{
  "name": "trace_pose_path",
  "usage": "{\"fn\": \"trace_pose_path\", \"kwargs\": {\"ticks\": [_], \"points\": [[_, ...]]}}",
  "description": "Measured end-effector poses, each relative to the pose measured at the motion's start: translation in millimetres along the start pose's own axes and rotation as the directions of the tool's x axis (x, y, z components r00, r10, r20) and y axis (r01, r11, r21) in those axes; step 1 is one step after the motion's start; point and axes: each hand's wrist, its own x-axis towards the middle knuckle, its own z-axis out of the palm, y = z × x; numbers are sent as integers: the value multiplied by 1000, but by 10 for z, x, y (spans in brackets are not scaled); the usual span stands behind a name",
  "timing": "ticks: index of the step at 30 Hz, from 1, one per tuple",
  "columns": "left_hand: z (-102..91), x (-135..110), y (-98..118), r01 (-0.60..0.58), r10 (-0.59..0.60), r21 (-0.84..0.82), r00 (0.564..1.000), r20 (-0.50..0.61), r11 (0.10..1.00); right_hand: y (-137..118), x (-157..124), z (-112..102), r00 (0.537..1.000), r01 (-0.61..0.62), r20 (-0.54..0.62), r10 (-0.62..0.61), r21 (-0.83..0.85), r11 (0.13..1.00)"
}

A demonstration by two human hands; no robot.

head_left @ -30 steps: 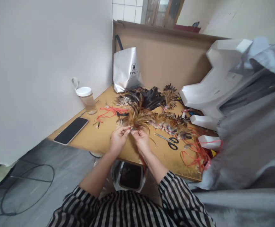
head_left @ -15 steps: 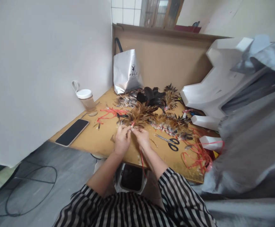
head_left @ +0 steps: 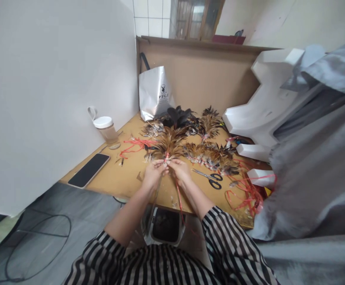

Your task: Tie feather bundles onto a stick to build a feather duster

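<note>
Between my hands, above the near part of the table, a fan-shaped bundle of brown feathers (head_left: 169,141) points away from me with black feathers (head_left: 178,117) at its far end. Red string is wound around its base. My left hand (head_left: 154,171) pinches the base from the left with closed fingers. From the right, my right hand (head_left: 179,170) pinches the same base, its fingertips close to the left ones. A strand of red string (head_left: 179,194) hangs below my right hand past the table edge. The fingertips partly hide the bundle's tied end.
Black-handled scissors (head_left: 209,178) lie right of my hands, near a row of feather bunches (head_left: 212,156). Tangled red string (head_left: 249,194) is at the right edge. A phone (head_left: 89,170) and lidded cup (head_left: 107,130) stand left; a silver bag (head_left: 154,93) is behind.
The feather bundle has turned more upright, its tips swinging left with the black feathers. My hands have shifted slightly and still pinch the base. The whole view has moved a little.
</note>
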Motion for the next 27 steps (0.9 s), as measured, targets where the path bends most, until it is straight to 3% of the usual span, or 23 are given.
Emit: {"fn": "trace_pose_path", "kwargs": {"ticks": [3, 6, 13, 16, 21, 24, 27], "points": [[32, -8, 44, 93, -84, -71, 988, 129, 993, -56, 17, -44, 998, -38, 43, 38, -2, 999], [52, -14, 39, 61, -42, -81, 976, 215, 995, -79, 50, -85, 991, -35, 129, 33, 19, 999], [90, 43, -45, -1, 23, -127, 984, 176, 992, -40, 197, -175, 958, -41, 285, 36, 13, 999], [99, 96, -50, -8, 20, -91, 991, 129, 996, 41, 294, -205, 973, -16, 230, 18, -9, 1000], [95, 237, -83, 33, -30, -61, 998, 52, 998, 126, 428, -247, 973, 161, 176, -151, -44, 986], [67, 373, -82, 51, -47, -107, 998, 47, 993, 50, 483, -363, 960, 264, 150, -236, -210, 941], [19, 516, -42, 92, -83, -203, 995, 52, 975, -64, 544, -581, 953, 286, 37, -299, -427, 858]]}}
